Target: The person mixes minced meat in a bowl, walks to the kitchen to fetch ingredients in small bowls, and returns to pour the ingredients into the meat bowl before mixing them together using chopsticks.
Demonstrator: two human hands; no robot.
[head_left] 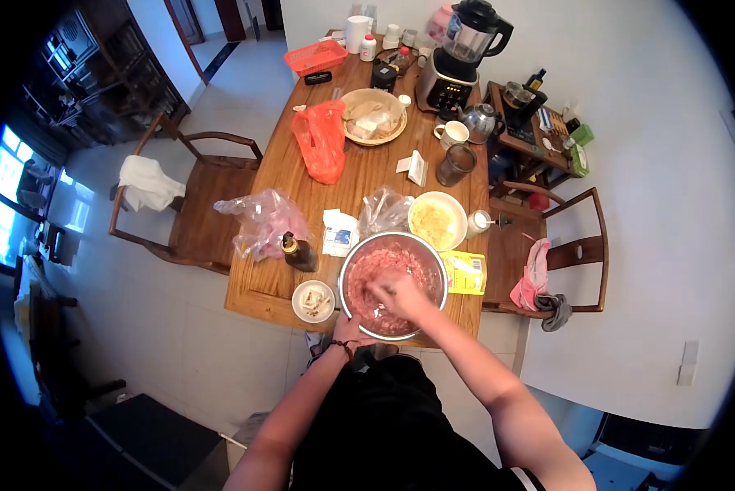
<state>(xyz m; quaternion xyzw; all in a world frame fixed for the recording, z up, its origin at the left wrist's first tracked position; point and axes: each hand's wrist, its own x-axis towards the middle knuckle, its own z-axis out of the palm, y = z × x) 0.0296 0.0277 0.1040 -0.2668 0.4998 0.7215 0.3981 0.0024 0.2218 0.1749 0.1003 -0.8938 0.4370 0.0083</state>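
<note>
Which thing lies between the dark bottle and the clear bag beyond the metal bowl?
In the head view, a white packet with blue print lies between the dark bottle and the clear bag.

Glossy metal bowl (441, 282); wooden table (359, 178)

"What blocks you around the steel bowl (394, 236)?"

"To its left, a dark bottle (300, 255) and small dish (297, 312); right, a yellow packet (468, 274); just beyond, a clear bag (384, 211). I could reach across bare tabletop (357, 176) farther beyond."
</note>
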